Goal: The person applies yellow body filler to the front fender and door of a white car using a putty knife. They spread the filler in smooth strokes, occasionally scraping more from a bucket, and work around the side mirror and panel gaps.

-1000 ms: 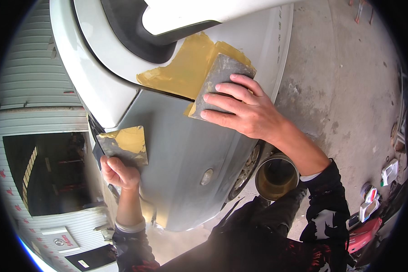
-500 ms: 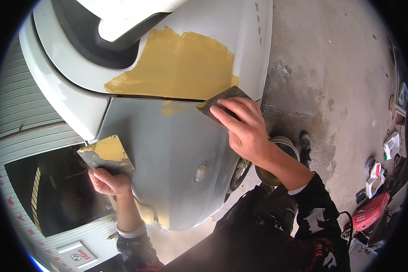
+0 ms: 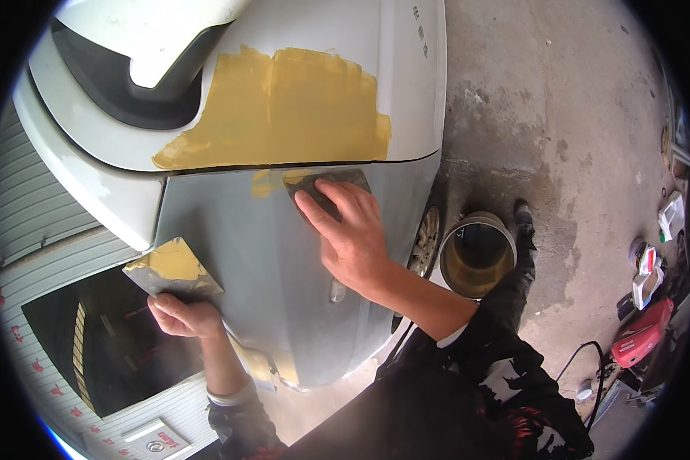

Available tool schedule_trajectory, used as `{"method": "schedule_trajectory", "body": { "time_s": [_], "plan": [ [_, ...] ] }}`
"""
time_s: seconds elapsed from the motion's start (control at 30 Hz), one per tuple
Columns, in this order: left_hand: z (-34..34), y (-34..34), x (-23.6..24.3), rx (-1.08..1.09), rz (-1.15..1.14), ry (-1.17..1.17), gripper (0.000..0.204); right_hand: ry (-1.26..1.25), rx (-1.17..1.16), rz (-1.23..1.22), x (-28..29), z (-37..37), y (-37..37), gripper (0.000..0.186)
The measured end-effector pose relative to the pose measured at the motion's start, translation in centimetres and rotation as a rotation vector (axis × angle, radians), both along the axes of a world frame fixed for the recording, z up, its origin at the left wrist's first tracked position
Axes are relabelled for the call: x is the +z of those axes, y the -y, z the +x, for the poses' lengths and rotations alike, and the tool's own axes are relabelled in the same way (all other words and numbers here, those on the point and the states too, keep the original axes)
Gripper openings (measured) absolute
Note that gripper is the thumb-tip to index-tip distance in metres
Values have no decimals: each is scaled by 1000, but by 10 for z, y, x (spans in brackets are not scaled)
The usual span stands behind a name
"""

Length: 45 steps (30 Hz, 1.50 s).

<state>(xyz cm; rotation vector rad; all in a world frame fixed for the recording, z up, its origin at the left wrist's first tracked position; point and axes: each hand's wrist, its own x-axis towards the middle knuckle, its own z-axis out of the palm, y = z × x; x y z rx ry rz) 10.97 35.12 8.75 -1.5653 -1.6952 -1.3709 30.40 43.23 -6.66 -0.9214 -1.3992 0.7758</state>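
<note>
My right hand (image 3: pixel 350 239) presses a flat metal spreader (image 3: pixel 326 184) against a grey car panel (image 3: pixel 253 261), just under the seam to a white panel (image 3: pixel 406 84). A wide patch of yellow filler (image 3: pixel 284 107) covers the white panel above the seam. A small yellow smear sits beside the spreader. My left hand (image 3: pixel 182 316) holds a flat metal board (image 3: pixel 170 268) loaded with yellow filler, at the panel's left edge.
A round can (image 3: pixel 477 253) with yellowish contents stands on the concrete floor (image 3: pixel 560 115) to the right of the car, next to a wheel (image 3: pixel 424 241). Cans, a red tool (image 3: pixel 640 336) and a cable lie at the far right. A ribbed shutter wall (image 3: pixel 23 207) runs along the left.
My right hand has drawn the spreader down from the filler patch onto the grey panel below the seam. The left hand keeps the board by the panel's edge. The view has shifted.
</note>
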Motion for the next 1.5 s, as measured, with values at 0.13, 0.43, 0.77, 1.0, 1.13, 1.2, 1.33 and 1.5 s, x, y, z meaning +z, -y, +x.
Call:
{"method": "schedule_trajectory", "body": {
  "time_s": [0.13,0.43,0.77,1.0,1.13,1.2,1.33,1.5],
  "plan": [
    [-1,0,2,-17,-10,-8,41,0,64,21,-3,14,-4,68],
    [-2,-2,1,27,10,11,44,17,126,-22,-11,19,7,62],
    [-4,-3,2,93,39,-13,43,-43,-3,-78,-52,26,-1,68],
    [-5,1,1,114,24,-22,44,-73,0,-62,-50,10,4,67],
    [-3,0,1,107,32,-6,45,-61,41,-46,-47,22,0,66],
    [-3,-1,2,107,30,-7,45,-33,42,-73,-41,24,-2,65],
    [-6,0,1,109,28,-9,44,-33,43,-59,-28,10,0,64],
    [-8,0,0,53,32,-2,44,-48,54,-3,-30,13,9,64]
  ]
}}
